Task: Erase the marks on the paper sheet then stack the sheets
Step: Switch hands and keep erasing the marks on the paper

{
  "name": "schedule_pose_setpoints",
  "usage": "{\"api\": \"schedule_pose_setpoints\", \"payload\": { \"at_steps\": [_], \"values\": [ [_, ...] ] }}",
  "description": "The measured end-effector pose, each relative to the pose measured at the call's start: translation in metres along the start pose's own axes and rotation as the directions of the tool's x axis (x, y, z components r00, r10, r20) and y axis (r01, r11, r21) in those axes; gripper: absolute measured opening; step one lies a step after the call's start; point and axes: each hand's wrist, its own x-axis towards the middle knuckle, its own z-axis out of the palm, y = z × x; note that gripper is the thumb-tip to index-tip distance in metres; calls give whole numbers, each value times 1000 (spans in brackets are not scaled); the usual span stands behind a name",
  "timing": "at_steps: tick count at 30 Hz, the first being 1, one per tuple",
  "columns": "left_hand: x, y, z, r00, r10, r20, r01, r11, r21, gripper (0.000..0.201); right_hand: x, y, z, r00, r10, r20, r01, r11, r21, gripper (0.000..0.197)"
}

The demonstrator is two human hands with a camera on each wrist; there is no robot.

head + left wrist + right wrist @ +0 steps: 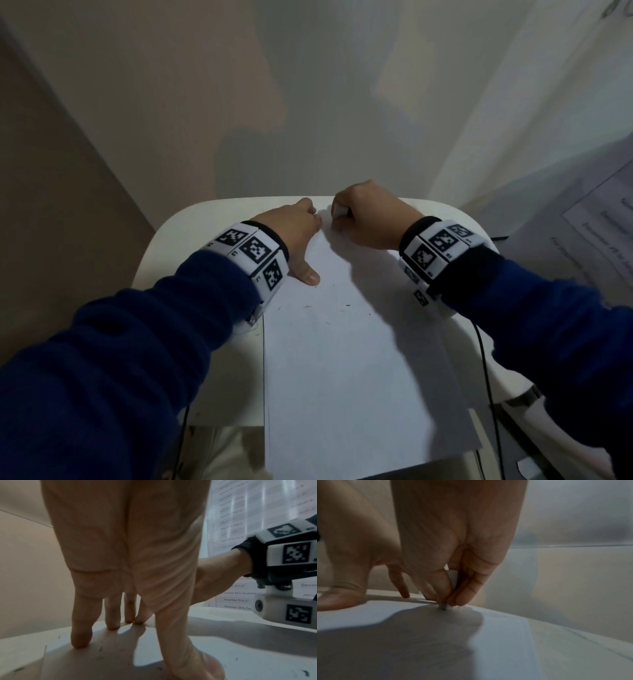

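A white paper sheet (342, 359) lies lengthwise on a small white worktop (164, 246). At the sheet's far end, the left hand (291, 236) presses flat with straight, spread fingers (80, 628). Just beside it, the right hand (366, 219) pinches a small white eraser (443, 607), tip touching the sheet. Dark crumbs (347, 305) dot the sheet's middle.

White paper sheet (342, 377), white table (191, 226), navy sleeves (137, 342), white eraser (443, 607).
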Motion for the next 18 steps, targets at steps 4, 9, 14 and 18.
{"api": "schedule_pose_setpoints", "payload": {
  "at_steps": [4,9,14,18],
  "values": [
    [2,5,-1,1000,9,12,-9,999,42,101,-16,1,4,998,-51,40,51,999,2,18],
    [3,0,-1,999,34,29,-36,997,71,114,-7,3,-1,999,-35,13,35,999,-18,17],
    [1,4,-2,1000,9,24,-11,996,87,110,-12,3,4,1000,-7,15,8,999,-33,12],
    [2,7,-3,1000,3,30,-6,995,96,111,-22,3,1,997,-28,72,30,999,-26,16]
  ]
}}
